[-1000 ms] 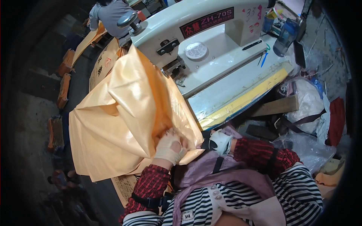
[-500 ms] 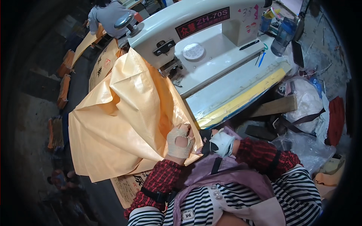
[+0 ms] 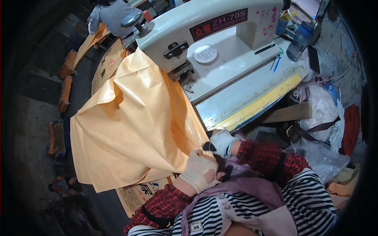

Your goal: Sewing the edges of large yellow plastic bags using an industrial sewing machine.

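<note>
A large yellow-orange woven sack [image 3: 130,114] lies in loose folds, its right edge beside the sewing machine [image 3: 232,55]. My left hand [image 3: 199,171], wrapped in beige cloth, is closed on the sack's near corner; its fingertips are partly hidden. My right hand [image 3: 223,142], in a white covering with black on the fingers, is bent at the same edge, just to the right. One black fingertip touches the sack; the other fingers are mostly hidden. The machine's sewing head [image 3: 182,72] is by the sack's far right edge.
Printed sacks [image 3: 136,196] lie beneath the loose one. The machine's bed holds a round white dish [image 3: 205,54], a black pen [image 3: 264,49] and blue snips [image 3: 277,64]. At the right are a water bottle [image 3: 298,43] and plastic bags [image 3: 319,157]. Another person [image 3: 112,17] sits at the far left.
My left hand has moved down and right along the sack's near edge and turned. My right hand has shifted slightly up and left. The sack has barely moved.
</note>
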### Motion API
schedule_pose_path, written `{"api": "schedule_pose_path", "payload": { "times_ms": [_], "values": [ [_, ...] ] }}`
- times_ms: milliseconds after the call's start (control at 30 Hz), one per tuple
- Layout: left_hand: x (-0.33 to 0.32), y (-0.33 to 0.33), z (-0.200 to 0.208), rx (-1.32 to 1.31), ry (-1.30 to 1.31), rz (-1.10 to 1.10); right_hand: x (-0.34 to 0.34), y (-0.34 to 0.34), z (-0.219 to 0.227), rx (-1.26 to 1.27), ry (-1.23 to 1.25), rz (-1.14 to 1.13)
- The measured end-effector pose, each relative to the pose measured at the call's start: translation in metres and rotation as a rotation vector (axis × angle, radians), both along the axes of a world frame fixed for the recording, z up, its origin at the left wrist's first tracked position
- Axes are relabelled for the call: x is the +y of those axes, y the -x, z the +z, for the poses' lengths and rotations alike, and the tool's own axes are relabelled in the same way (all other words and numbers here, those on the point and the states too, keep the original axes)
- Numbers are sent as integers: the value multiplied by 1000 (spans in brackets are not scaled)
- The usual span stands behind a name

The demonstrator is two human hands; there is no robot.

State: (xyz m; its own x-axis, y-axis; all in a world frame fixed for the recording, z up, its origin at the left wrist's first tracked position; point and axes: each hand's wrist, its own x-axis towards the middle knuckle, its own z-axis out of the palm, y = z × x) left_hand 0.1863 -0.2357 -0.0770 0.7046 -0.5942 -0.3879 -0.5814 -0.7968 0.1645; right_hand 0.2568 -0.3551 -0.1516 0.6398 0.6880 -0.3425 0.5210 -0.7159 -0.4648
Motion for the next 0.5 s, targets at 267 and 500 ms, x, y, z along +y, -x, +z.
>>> {"api": "schedule_pose_path", "payload": {
  "times_ms": [267,500],
  "values": [
    [4,-46,6,156,-96,-146,12,-26,-14,30,-113,-42],
    [32,-117,13,91,-232,-29,49,-85,-31,-243,-61,1]
  ]
}}
